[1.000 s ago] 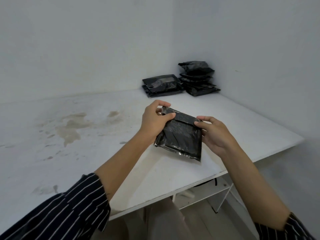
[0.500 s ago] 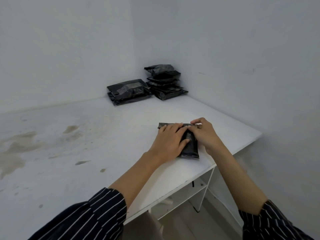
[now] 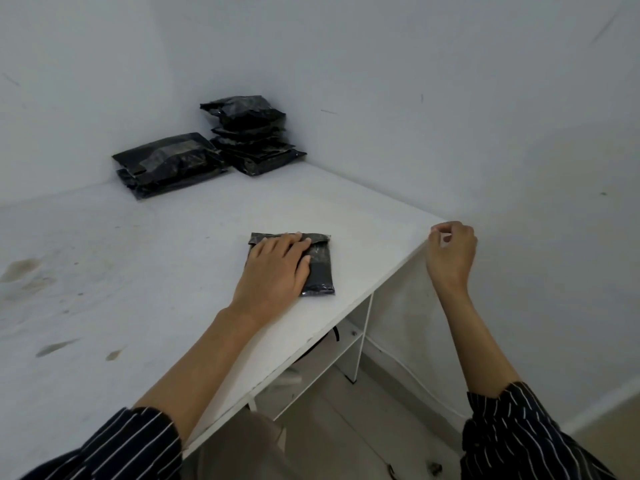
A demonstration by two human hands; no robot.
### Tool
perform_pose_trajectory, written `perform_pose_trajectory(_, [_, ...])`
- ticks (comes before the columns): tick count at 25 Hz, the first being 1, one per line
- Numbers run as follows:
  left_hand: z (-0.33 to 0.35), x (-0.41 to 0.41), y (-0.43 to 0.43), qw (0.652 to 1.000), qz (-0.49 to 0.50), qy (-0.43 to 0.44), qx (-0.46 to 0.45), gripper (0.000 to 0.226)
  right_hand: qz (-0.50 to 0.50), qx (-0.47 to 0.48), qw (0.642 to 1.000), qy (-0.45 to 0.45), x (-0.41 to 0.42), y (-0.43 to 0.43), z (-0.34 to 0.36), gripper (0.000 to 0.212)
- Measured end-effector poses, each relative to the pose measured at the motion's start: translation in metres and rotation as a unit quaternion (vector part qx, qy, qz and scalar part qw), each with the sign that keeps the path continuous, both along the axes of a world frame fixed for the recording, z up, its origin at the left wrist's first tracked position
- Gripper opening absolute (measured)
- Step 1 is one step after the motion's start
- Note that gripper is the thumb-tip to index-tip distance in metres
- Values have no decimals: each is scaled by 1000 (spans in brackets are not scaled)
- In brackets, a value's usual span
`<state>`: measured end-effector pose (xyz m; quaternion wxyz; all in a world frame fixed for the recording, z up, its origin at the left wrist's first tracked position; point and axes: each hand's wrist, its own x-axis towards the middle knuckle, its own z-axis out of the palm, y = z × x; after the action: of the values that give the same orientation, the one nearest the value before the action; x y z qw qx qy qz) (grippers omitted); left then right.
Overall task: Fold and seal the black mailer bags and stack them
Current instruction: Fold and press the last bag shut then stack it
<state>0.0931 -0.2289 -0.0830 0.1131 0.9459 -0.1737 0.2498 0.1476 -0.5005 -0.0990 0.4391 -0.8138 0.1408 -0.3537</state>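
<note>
left hand (image 3: 277, 268) flat, fingers straight, on bag (image 3: 320, 268) near counter (image 3: 138, 271) front edge, likely pressing the flap seal. right hand (image 3: 450, 251) past the edge, fingers curled; can't tell if holding anything. stacks (image 3: 249, 133) in far corner.

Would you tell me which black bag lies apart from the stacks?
The bag under the left hand, near the table's front edge; the rest sit in a low stack and a tall stack at the back.

There is one loose black mailer bag (image 3: 320, 268). Two piles of bags stand behind it, a low stack (image 3: 169, 161) and a taller stack (image 3: 249, 133), each too bunched to count. Two hands show: left hand (image 3: 277, 268), right hand (image 3: 450, 251).
</note>
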Motion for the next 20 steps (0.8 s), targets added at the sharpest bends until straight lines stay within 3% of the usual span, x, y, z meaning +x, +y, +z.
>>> perform_pose_trajectory(3, [0, 0, -1, 1000, -2, -3, -4, 53, -11, 116, 992, 43, 7, -20, -8, 21])
perform_pose_trajectory(7, [-1, 0, -1, 1000, 0, -13, -9, 51, 48, 238, 962, 128, 24, -38, -14, 27])
perform_pose_trajectory(11, [-2, 0, -1, 1000, 1, -18, -10, 50, 104, 371, 913, 135, 26, -41, -19, 25])
perform_pose_trajectory(14, [-2, 0, -1, 1000, 0, -20, -11, 50, 123, 400, 899, 132, 25, -43, -25, 25])
perform_pose_trajectory(20, [-1, 0, -1, 1000, -4, -11, -18, 54, 100, 393, 907, 114, 21, -46, -31, 15])
